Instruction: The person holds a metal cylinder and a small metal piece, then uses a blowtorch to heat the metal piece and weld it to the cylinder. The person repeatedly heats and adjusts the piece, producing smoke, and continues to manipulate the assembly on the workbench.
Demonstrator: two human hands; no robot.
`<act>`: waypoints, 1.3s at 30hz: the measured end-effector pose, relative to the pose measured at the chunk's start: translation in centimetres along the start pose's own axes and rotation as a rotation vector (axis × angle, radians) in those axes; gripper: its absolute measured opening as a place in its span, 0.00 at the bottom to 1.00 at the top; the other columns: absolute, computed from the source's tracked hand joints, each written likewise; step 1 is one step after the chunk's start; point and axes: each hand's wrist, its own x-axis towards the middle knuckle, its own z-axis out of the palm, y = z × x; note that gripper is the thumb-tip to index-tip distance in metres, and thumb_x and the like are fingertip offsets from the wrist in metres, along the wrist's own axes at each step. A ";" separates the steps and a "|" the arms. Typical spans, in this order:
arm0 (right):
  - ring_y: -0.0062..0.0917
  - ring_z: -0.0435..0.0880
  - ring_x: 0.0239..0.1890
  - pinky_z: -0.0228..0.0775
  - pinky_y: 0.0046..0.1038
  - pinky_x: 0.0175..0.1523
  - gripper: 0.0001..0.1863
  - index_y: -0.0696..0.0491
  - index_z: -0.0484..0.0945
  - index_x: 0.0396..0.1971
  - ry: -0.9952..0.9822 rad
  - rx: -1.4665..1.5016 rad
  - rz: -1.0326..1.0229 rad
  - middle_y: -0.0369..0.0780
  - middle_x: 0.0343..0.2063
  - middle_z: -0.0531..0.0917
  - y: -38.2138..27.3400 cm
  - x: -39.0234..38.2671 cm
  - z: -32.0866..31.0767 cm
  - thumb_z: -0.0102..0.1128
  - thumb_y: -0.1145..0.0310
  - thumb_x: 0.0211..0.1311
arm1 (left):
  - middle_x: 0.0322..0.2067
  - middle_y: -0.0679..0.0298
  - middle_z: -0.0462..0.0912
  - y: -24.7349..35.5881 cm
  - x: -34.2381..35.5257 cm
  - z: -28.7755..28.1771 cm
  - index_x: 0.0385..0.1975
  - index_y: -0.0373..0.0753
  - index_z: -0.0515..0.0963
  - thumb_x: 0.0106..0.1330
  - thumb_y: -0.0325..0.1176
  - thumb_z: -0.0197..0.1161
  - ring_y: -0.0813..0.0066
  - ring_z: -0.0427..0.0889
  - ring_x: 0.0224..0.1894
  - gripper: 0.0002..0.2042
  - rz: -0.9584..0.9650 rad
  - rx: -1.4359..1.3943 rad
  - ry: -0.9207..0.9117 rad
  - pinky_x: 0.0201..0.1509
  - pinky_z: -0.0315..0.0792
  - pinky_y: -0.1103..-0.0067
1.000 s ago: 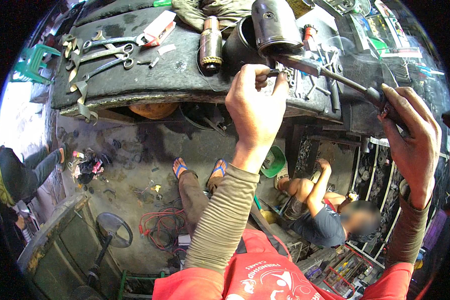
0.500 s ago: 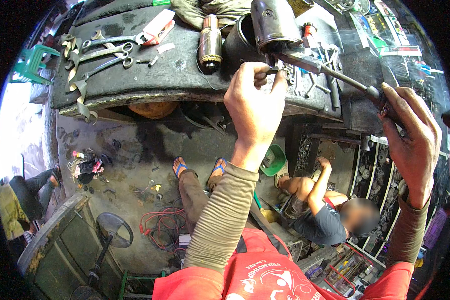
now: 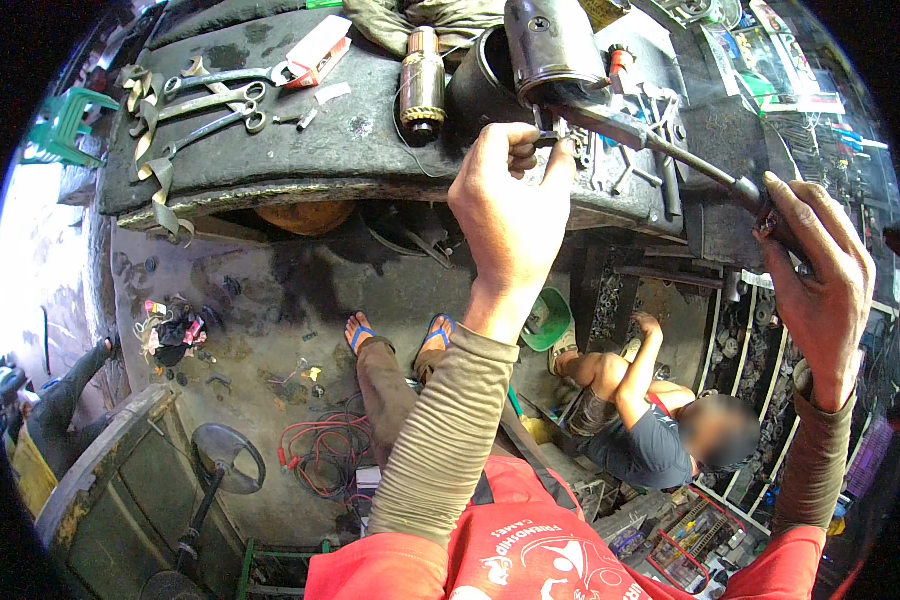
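Note:
My left hand [image 3: 510, 210] is raised over the front edge of a dark, greasy workbench [image 3: 350, 150]. Its fingertips pinch a small metal part [image 3: 546, 138] just below a dark cylindrical motor housing [image 3: 550, 45]. My right hand [image 3: 820, 280] grips the handle of a long dark tool [image 3: 670, 150]. The tool's tip reaches to the small part under the housing. A copper-wound armature [image 3: 422, 85] stands on the bench to the left of the housing.
Several wrenches [image 3: 210, 100] and a red-and-white box [image 3: 315, 55] lie on the bench's left part. Below on the floor, a person [image 3: 660, 420] sits to the right, beside a green bowl [image 3: 548, 320]. Red cables [image 3: 320, 450] and a steering wheel [image 3: 228, 458] lie lower left.
Both hands have stayed at the housing with only slight shifts. A person at the left edge has moved further down and out of view.

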 end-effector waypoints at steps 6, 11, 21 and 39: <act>0.39 0.89 0.45 0.80 0.34 0.54 0.25 0.55 0.86 0.55 -0.031 0.085 0.067 0.44 0.45 0.87 0.0 0.0 0.3 0.74 0.80 0.53 | 0.30 0.59 0.85 0.0 0.0 0.0 0.36 0.33 0.81 0.59 0.26 0.78 0.71 0.86 0.31 0.11 -0.005 -0.004 0.000 0.38 0.80 0.75; 0.40 0.88 0.46 0.80 0.34 0.54 0.26 0.54 0.85 0.56 -0.021 0.023 0.014 0.44 0.46 0.87 -0.1 -0.1 0.2 0.73 0.81 0.53 | 0.30 0.60 0.85 0.0 0.0 0.1 0.36 0.33 0.81 0.59 0.26 0.78 0.71 0.85 0.30 0.11 -0.016 -0.022 0.010 0.37 0.79 0.75; 0.41 0.87 0.48 0.79 0.35 0.55 0.29 0.55 0.84 0.56 -0.059 -0.006 -0.023 0.45 0.47 0.86 -0.1 -0.1 0.1 0.75 0.81 0.49 | 0.30 0.61 0.85 0.2 -0.1 0.2 0.36 0.34 0.82 0.59 0.26 0.78 0.72 0.85 0.31 0.11 0.004 -0.013 0.027 0.38 0.79 0.75; 0.42 0.87 0.45 0.79 0.35 0.52 0.28 0.57 0.84 0.55 -0.088 0.075 0.039 0.45 0.44 0.85 -0.3 0.0 0.1 0.73 0.81 0.50 | 0.28 0.62 0.90 0.6 0.7 -0.1 0.36 0.34 0.84 0.59 0.31 0.82 0.79 0.87 0.29 0.13 0.049 0.054 0.018 0.37 0.81 0.79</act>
